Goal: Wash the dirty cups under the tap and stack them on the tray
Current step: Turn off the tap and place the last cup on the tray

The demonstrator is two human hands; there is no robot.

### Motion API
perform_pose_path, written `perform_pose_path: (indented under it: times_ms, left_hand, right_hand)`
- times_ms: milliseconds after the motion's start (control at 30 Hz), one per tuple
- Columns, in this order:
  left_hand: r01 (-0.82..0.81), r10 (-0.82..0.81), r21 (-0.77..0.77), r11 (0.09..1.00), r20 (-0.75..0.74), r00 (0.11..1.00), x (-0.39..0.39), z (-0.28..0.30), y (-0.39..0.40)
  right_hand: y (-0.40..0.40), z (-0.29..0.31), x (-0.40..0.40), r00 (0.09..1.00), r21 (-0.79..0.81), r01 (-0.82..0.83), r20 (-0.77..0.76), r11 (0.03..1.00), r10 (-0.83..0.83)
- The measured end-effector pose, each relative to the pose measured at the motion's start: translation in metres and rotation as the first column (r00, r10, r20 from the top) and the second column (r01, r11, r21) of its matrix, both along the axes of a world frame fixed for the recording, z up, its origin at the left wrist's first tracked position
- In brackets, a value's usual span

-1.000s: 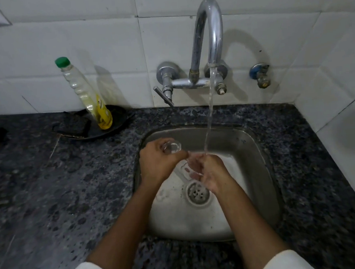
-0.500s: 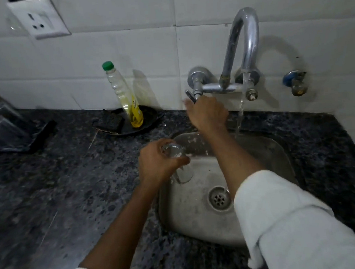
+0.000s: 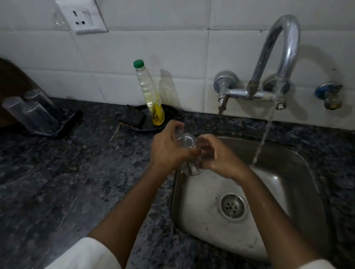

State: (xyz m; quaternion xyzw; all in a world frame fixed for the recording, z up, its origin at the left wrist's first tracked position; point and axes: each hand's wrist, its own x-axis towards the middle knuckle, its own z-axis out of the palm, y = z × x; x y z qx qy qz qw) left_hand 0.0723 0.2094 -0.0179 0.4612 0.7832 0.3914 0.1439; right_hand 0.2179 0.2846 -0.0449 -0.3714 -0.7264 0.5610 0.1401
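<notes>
A clear glass cup (image 3: 186,142) is held at the left rim of the steel sink (image 3: 285,168), mouth tilted toward me. My left hand (image 3: 169,149) wraps around its left side. My right hand (image 3: 218,156) touches its right side, fingers curled against the glass. The chrome tap (image 3: 280,47) stands on the wall to the right, and a thin stream of water (image 3: 263,136) falls into the sink, well right of the cup. At the far left, several upturned clear cups (image 3: 28,110) stand on a dark tray (image 3: 65,124).
A green-capped bottle of yellow liquid (image 3: 151,98) stands in a black dish (image 3: 166,114) beside a dark scrub pad (image 3: 131,117), just behind my left hand. Dark speckled granite counter (image 3: 59,186) surrounds the sink. A wall socket (image 3: 82,16) sits above.
My right hand has come down from the tap handle and now rests on the cup. The cup has shifted left, off the sink's middle. The water stream has thinned and the view has swung left.
</notes>
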Motion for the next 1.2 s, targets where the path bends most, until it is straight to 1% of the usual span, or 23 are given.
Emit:
perform_pose_path:
  times_ms: [33,67,133,200,267,300,367,400,433,500,600,667,767,867,1033,1200]
  left_hand:
    - [0.021,-0.021,0.001,1.0,0.008,1.0,0.001,0.002,0.0]
    - [0.04,-0.04,-0.003,0.999,0.022,0.999,0.0,0.004,-0.001]
    - [0.069,-0.069,-0.013,0.998,0.045,0.997,-0.003,0.006,-0.005]
    - [0.089,-0.088,-0.022,0.996,0.053,0.995,-0.014,0.009,-0.015]
    - [0.132,-0.128,-0.035,0.991,0.096,0.987,-0.037,0.014,-0.031]
    - [0.165,-0.155,-0.042,0.985,0.173,0.973,-0.053,0.017,-0.04]
    - [0.214,-0.19,-0.024,0.977,0.374,0.908,-0.097,0.023,-0.062]
    - [0.215,-0.19,-0.003,0.977,0.451,0.872,-0.117,0.026,-0.071]
    - [0.188,-0.169,0.015,0.982,0.508,0.844,-0.137,0.03,-0.08]
    - [0.078,-0.079,0.027,0.997,0.561,0.824,-0.197,0.033,-0.104]
    - [-0.058,0.064,-0.03,0.998,0.569,0.82,-0.284,0.029,-0.135]
    - [-0.118,0.127,-0.052,0.992,0.572,0.81,-0.334,0.025,-0.15]
    - [-0.174,0.181,-0.07,0.982,0.595,0.783,-0.391,0.017,-0.164]
    - [-0.185,0.199,-0.086,0.979,0.604,0.772,-0.431,0.009,-0.17]
    - [-0.206,0.197,-0.06,0.977,0.634,0.748,-0.47,-0.008,-0.171]
    - [-0.21,0.193,-0.053,0.976,0.65,0.735,-0.491,-0.022,-0.168]
  right_hand:
    - [-0.011,-0.005,-0.001,0.999,0.024,-0.015,-0.039,1.0,0.016]
    - [-0.019,-0.009,-0.005,0.997,0.079,0.019,-0.071,0.997,-0.014]
    - [-0.034,-0.008,-0.017,0.986,0.239,0.164,-0.081,0.957,-0.149]
    - [-0.044,-0.002,-0.031,0.975,0.346,0.223,-0.06,0.911,-0.216]
    - [-0.051,-0.002,-0.049,0.977,0.362,0.212,-0.044,0.908,-0.211]
    - [-0.055,-0.002,-0.061,0.978,0.348,0.207,-0.048,0.915,-0.203]
    - [-0.061,0.001,-0.099,0.982,0.324,0.187,-0.074,0.927,-0.173]
    - [-0.064,0.007,-0.115,0.983,0.321,0.18,-0.091,0.93,-0.159]
    - [-0.066,0.014,-0.132,0.984,0.328,0.17,-0.108,0.929,-0.142]
    - [-0.07,0.024,-0.188,0.984,0.305,0.147,-0.138,0.941,-0.109]
    - [-0.069,0.029,-0.281,0.985,0.282,0.129,-0.15,0.951,-0.089]
    - [-0.064,0.029,-0.343,0.985,0.272,0.132,-0.143,0.953,-0.095]
    - [-0.052,0.027,-0.432,0.989,0.292,0.126,-0.113,0.948,-0.097]
    - [-0.036,0.017,-0.502,0.993,0.339,0.116,-0.075,0.934,-0.096]
    - [-0.016,-0.002,-0.578,0.987,0.347,0.154,-0.106,0.925,-0.124]
    - [-0.003,-0.008,-0.616,0.989,0.357,0.136,-0.106,0.924,-0.105]
